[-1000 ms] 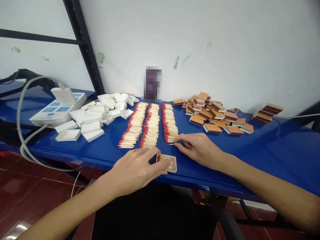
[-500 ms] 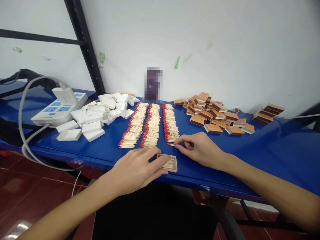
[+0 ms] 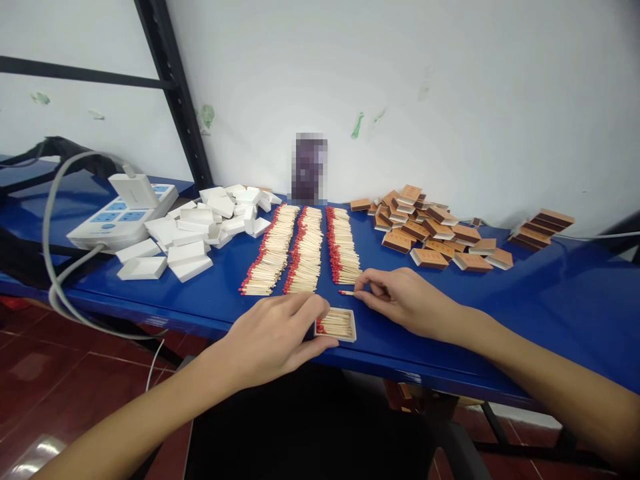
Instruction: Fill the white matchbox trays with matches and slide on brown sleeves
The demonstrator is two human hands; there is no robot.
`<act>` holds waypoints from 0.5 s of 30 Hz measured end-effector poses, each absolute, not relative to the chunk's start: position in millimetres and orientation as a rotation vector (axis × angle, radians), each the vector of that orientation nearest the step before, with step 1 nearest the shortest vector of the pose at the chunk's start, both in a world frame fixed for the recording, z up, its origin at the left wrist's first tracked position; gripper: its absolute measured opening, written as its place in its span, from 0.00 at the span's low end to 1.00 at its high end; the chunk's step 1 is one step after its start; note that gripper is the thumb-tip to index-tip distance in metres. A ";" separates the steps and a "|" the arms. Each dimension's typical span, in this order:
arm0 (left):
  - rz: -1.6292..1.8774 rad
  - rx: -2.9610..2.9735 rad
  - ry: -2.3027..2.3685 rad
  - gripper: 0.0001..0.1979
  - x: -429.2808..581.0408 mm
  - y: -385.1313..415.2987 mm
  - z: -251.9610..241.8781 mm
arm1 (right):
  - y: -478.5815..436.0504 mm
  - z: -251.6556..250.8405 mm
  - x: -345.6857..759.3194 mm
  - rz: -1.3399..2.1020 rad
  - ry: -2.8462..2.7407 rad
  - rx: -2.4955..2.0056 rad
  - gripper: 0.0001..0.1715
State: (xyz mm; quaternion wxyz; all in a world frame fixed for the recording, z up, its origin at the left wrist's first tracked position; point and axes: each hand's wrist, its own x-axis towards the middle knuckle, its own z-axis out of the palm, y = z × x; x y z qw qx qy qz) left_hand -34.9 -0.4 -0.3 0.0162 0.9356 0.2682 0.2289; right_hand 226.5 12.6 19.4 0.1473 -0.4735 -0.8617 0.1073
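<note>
My left hand (image 3: 280,339) grips the left end of a white matchbox tray (image 3: 354,328) by the table's front edge, thumb on the near side. Red-tipped matches (image 3: 337,324) lie side by side in this tray, their heads to the left. Between thumb and forefinger, my right hand (image 3: 400,297) pinches a match (image 3: 346,293), its red head pointing left, just past the near end of the right row of matches (image 3: 345,257). Two more rows, a middle row (image 3: 306,253) and a left row (image 3: 270,257), run back toward the wall.
White empty trays (image 3: 187,230) are heaped at the left beside a power strip (image 3: 107,223) with a cable. Orange matchbox sleeves (image 3: 425,230) form a pile at the right, with a stack of sleeves (image 3: 543,230) farther right. A blurred dark object (image 3: 309,168) leans against the wall.
My right hand has drawn the match slightly toward me, apart from the row. My left fingers have pulled back off the tray, so more matches inside show.
</note>
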 end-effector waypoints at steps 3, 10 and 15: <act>0.715 2.866 0.858 0.13 -36.1 -1.3 -0.9 | 10.8 17.3 225.2 0.269 -2.498 -1.367 0.07; 0.699 2.847 0.857 0.12 -36.5 -0.2 -1.7 | 10.7 17.3 225.9 0.269 -2.518 -1.352 0.06; 0.712 2.862 0.851 0.12 -36.0 -0.5 -1.0 | 10.3 20.5 227.0 0.338 -2.538 -1.350 0.04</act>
